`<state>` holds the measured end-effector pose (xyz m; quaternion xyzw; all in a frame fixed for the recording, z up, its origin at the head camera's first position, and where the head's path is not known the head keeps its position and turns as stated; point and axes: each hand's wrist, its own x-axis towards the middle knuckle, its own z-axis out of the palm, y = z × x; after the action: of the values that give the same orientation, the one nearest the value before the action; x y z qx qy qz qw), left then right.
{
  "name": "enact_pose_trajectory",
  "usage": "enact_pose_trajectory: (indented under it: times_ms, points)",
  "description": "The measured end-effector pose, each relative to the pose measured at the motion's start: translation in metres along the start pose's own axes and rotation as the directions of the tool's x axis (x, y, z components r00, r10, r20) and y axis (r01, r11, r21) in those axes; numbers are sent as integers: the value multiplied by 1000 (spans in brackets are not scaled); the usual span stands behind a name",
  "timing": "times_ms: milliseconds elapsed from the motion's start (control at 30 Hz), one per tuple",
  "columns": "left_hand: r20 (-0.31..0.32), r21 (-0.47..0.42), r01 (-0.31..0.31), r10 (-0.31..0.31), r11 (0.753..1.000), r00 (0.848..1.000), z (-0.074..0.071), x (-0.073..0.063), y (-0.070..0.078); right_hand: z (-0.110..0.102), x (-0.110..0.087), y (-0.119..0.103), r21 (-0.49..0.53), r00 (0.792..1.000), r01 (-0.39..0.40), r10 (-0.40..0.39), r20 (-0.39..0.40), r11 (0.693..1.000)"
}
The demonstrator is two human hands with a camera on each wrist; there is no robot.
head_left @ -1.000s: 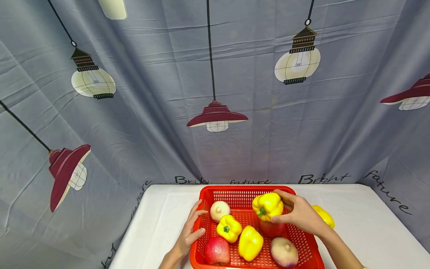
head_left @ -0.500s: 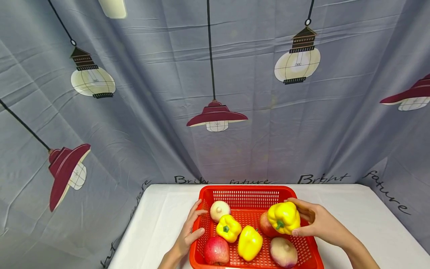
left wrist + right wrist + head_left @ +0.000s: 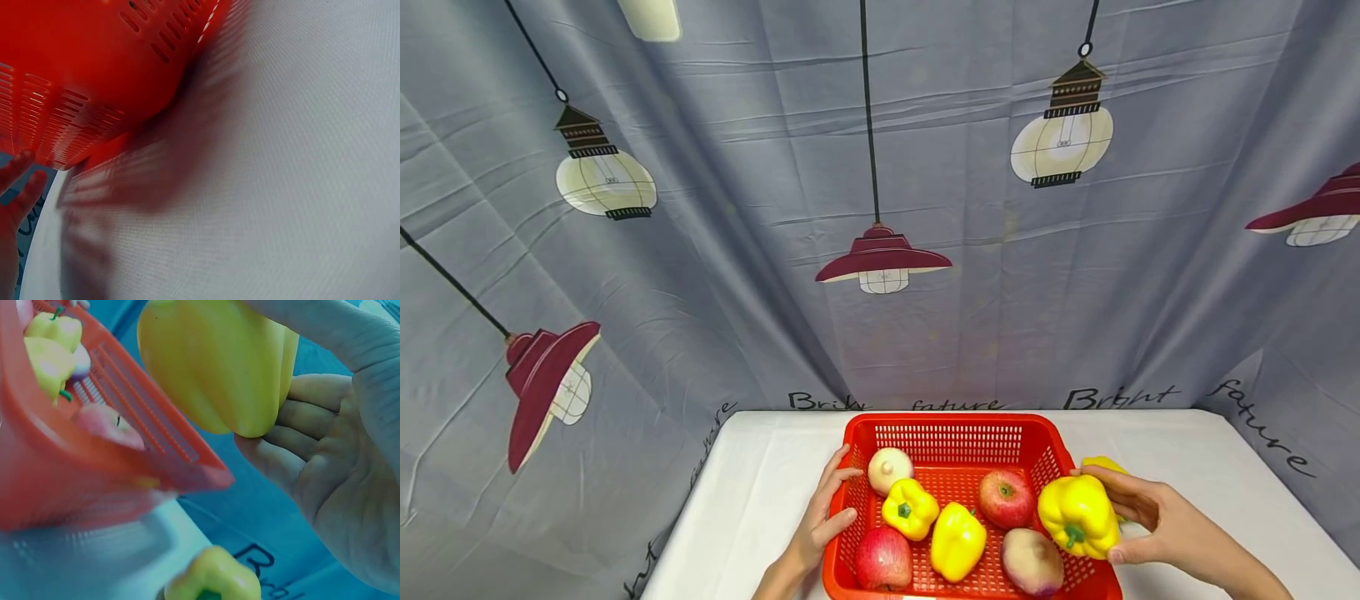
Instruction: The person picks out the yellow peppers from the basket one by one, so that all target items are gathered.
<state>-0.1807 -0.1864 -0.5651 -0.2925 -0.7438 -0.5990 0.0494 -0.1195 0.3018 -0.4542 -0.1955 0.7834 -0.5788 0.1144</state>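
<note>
My right hand (image 3: 1161, 521) grips a yellow bell pepper (image 3: 1078, 515) between thumb and fingers, over the right rim of a red plastic basket (image 3: 955, 427). Its green stem points down and toward me in the head view. In the right wrist view the held pepper (image 3: 212, 362) hangs beyond the basket's edge. My left hand (image 3: 820, 517) rests with spread fingers against the basket's left side. Inside the basket lie a yellow bell pepper (image 3: 911, 509), another yellow pepper (image 3: 958, 542), a red apple (image 3: 1006, 498), a second apple (image 3: 883, 558), and two pale, round turnip-like vegetables (image 3: 891, 470).
One more yellow pepper (image 3: 215, 575) sits on the white tabletop (image 3: 760, 467) right of the basket, partly hidden behind my right hand in the head view. A grey curtain (image 3: 737, 250) printed with lamps hangs behind the table.
My right hand has carried the pepper from above the basket's right half rightward and toward me, to the right rim. The red apple beneath is now uncovered. My left hand stays put.
</note>
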Motion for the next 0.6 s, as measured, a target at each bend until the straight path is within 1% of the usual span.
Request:
enact_pose_trajectory:
  times_ms: [100, 167, 233, 300, 333, 367, 533, 600]
  points:
    - [-7, 11, -12, 12, 1000, 1000, -1, 0, 0, -2, -7, 5, -7, 1000, 18, -18, -10, 1000]
    - [-10, 13, -17, 17, 1000, 1000, -1, 0, 0, -5, -11, 10, -26, 1000, 6, -6, -9, 1000]
    - [-11, 11, -19, 19, 1000, 1000, -2, 0, -1, -8, -16, 15, -28, 999, -37, 37, 4, 999]
    - [-7, 7, -18, 18, 1000, 1000, -2, 0, -1, -12, -21, 21, -12, 994, -107, 107, 18, 994]
    - [-3, 1, -16, 16, 1000, 1000, -1, 0, -1, -15, -24, 24, -3, 991, -127, 128, 27, 992]
    - [-1, 0, -15, 15, 1000, 1000, -1, 0, -2, -17, -27, 27, 10, 989, -142, 141, 34, 990]
    - [-3, -4, -5, 5, 1000, 1000, 0, 0, -3, -23, -42, 39, 57, 986, -164, 161, 52, 985]
    - [-5, -6, -4, 4, 1000, 1000, 0, 0, -3, -26, -47, 42, 98, 977, -210, 204, 64, 973]
